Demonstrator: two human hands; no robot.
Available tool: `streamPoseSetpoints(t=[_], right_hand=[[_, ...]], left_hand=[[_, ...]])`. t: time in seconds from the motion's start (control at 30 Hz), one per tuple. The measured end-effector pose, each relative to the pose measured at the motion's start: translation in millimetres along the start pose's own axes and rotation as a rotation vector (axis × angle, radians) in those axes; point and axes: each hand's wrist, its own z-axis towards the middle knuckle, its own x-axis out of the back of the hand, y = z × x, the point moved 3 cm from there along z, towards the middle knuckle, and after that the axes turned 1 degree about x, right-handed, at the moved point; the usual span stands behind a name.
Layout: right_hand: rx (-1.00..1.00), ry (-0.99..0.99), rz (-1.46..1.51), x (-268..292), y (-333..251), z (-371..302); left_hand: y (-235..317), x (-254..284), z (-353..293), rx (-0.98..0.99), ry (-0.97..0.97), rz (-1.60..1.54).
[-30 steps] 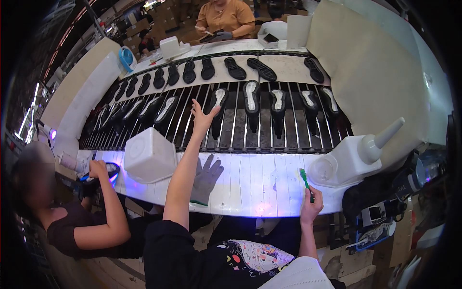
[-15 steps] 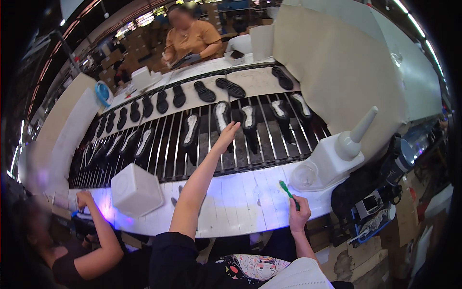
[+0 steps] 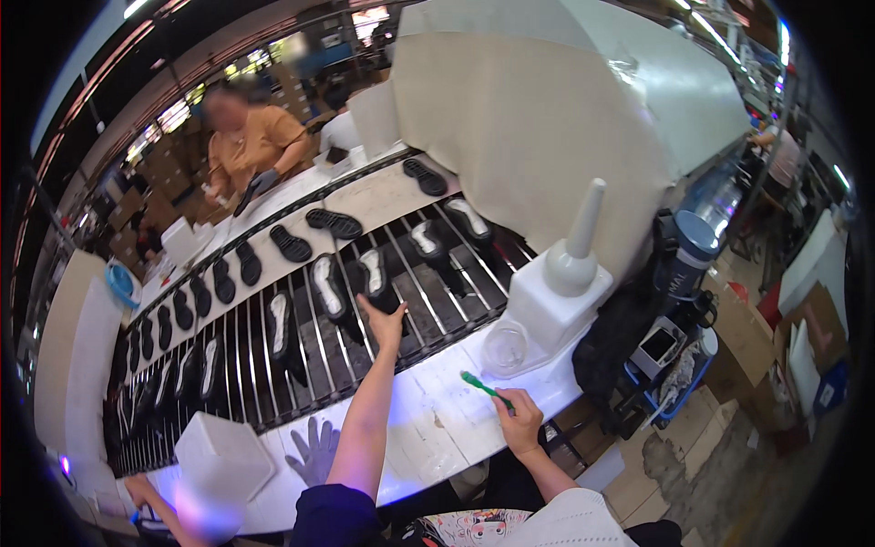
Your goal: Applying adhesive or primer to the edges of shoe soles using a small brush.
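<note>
Left hand (image 3: pixel 383 321): thumb and fingers spread apart at the near end of a black shoe with a white strip (image 3: pixel 375 277), which lies just beyond the hand on a metal-bar rack (image 3: pixel 424 296) (whether the fingers grip it, cannot tell). Right hand (image 3: pixel 520 421): closed around a green brush (image 3: pixel 483 387), head pointing away and leftward. White bottle (image 3: pixel 550 305) stands beyond this hand; grey glove (image 3: pixel 316 453) lies leftward of and nearer than the left hand.

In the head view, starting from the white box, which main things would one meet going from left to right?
White box, grey glove, left hand, green brush, white nozzled bottle, dark tumbler.
</note>
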Motion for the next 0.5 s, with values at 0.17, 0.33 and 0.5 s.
streamPoseSetpoints(t=[0.17,0.33,0.5], right_hand=[[0.003,0.013,0.006,0,2,1],[0.056,0.033,-0.016,2,6,3],[0.008,0.066,-0.05,8,12,1]], left_hand=[[-25,-16,11,0.082,-0.002,0.046],[-31,-22,23,0.029,-0.014,0.032],[-12,-32,17,0.005,-0.006,0.117]])
